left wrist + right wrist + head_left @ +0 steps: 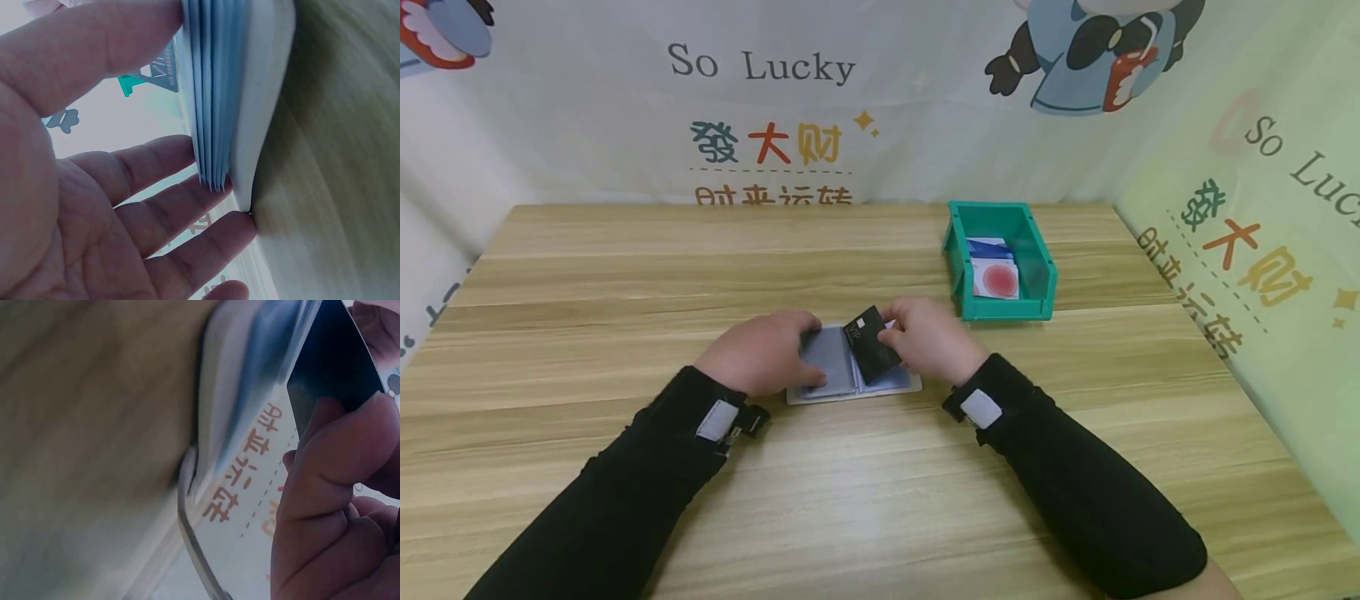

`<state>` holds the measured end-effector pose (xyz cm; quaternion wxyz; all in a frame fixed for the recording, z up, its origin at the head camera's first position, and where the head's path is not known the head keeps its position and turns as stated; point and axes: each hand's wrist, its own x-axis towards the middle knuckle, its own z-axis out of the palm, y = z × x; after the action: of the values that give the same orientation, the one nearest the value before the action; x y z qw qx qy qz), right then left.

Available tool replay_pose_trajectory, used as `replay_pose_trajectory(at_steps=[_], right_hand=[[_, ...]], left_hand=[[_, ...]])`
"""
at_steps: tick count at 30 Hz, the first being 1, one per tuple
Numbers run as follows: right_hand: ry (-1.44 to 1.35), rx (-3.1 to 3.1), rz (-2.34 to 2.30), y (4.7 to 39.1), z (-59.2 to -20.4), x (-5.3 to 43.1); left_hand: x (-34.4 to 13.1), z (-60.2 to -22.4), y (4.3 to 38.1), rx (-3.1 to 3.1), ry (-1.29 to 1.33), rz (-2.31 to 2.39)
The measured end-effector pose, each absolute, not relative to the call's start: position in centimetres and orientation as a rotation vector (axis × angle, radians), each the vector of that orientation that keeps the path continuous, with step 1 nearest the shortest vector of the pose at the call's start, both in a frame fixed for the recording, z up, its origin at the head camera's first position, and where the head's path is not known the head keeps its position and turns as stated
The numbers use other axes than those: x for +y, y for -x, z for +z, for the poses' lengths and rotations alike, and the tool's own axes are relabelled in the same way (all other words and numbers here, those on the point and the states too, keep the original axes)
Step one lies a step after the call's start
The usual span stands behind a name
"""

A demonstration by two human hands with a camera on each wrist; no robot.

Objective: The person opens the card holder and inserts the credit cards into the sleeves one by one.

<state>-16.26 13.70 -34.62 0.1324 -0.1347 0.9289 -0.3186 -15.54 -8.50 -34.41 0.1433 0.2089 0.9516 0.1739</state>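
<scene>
An open card holder (829, 354) with clear sleeves and a pale cover lies on the table. My left hand (763, 354) grips its left side, the thumb on the near edge and fingers at the far edge. In the left wrist view the stacked sleeves (215, 112) run between thumb and fingers. My right hand (936, 337) pinches a black card (871, 343) marked VIP by its right edge. The card is tilted over the middle of the holder. The right wrist view shows the dark card (337, 362) beside the sleeves, and a narrow strap (195, 534) sticking out from the cover.
A green bin (1007, 310) stands behind my right hand, holding several cards, one with a red circle (998, 282) on top. The wooden table (865, 500) ends at a printed cloth backdrop (910, 150), with more cloth along both sides.
</scene>
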Motion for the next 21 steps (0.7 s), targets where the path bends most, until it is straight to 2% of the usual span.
replay_pose_trajectory(at_steps=[21], right_hand=[[0.357, 2.696, -0.747, 15.8, -34.8, 12.0]], left_hand=[[-8.5, -34.3, 15.4, 2.75, -0.618, 0.482]])
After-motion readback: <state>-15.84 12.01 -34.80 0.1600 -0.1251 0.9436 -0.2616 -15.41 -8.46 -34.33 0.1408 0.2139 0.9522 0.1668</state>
